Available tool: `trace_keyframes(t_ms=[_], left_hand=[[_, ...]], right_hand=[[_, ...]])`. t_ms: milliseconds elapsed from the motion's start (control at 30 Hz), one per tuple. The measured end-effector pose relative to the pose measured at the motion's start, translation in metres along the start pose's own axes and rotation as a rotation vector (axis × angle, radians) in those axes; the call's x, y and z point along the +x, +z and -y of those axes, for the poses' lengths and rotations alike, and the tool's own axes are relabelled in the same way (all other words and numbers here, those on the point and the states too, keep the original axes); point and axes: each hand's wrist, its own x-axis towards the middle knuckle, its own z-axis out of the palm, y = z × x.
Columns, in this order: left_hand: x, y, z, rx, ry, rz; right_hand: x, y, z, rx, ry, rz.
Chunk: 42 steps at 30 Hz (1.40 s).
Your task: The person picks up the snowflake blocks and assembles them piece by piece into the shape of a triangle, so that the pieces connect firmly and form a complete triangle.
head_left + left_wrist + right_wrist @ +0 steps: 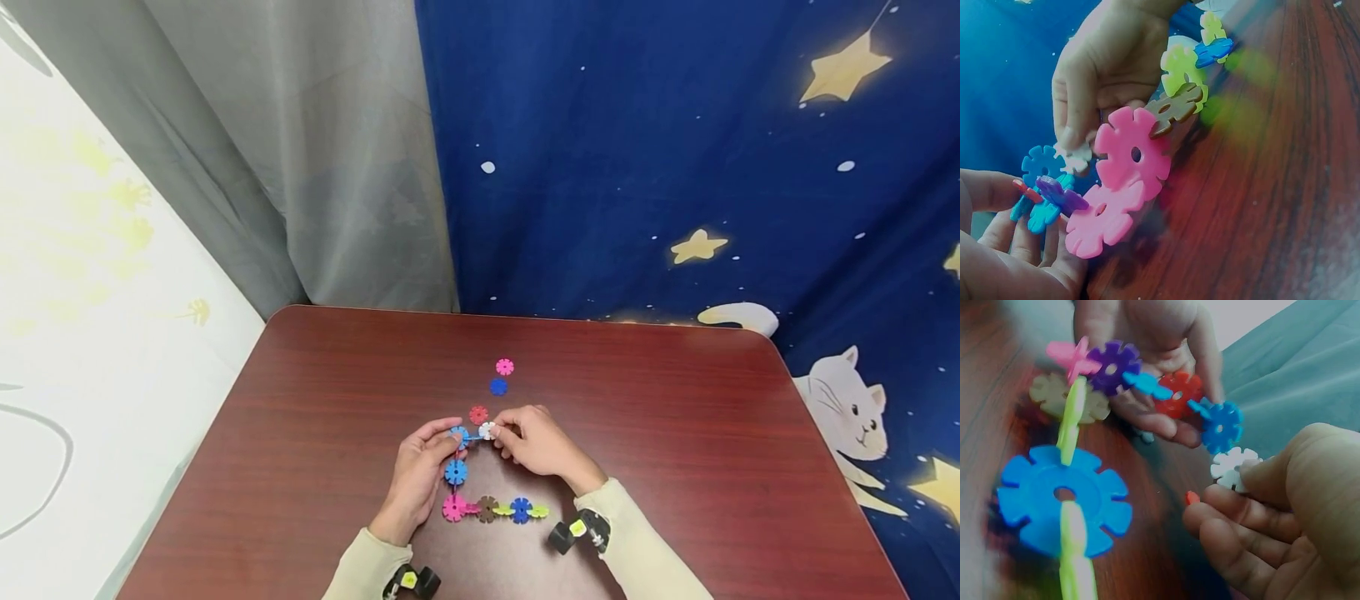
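Observation:
Notched plastic flower discs are slotted together into an L-shaped chain. My left hand (414,473) pinches its upper corner at a light blue disc (456,433). Between the thumb and finger of my right hand (542,446) is a white disc (1225,470), its edge right at the light blue disc at the chain's end. Below the left fingers run a red disc (1179,394), another light blue disc (455,472) and a purple disc (1113,365). Two pink discs (1132,153) form the lower corner. From there a brown disc (487,509), yellow-green discs (1180,67) and a dark blue disc (521,510) stretch right.
Beyond the hands, a loose red disc (478,414), a blue disc (498,387) and a pink disc (505,367) lie in a row on the reddish-brown table (675,417). A grey curtain (360,167) and a blue starry curtain (600,167) hang behind its far edge.

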Motion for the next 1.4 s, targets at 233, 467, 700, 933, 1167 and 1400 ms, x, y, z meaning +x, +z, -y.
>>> trace_keyframes(t_ms=[233, 467, 700, 933, 1167, 1400], left_hand=[[-0.001, -0.002, 0.001, -0.016, 0.003, -0.011], [0.0, -0.004, 0.003, -0.037, -0.012, 0.001], [0.0, -0.004, 0.004, -0.039, -0.016, 0.014], [0.001, -0.002, 0.004, -0.064, -0.015, 0.01], [0.0, 0.0, 0.004, -0.073, -0.02, 0.013], [-0.001, 0.002, 0.004, -0.072, -0.025, 0.004]], right_hand=[[-0.009, -0.004, 0.006, 0.132, 0.092, -0.011], [-0.013, 0.001, 0.007, 0.225, 0.162, 0.014], [-0.013, 0.002, 0.008, 0.299, 0.18, 0.004], [-0.016, 0.002, 0.01, 0.367, 0.188, -0.008], [-0.016, 0.005, 0.011, 0.395, 0.176, -0.02], [-0.016, 0.008, 0.011, 0.428, 0.183, -0.044]])
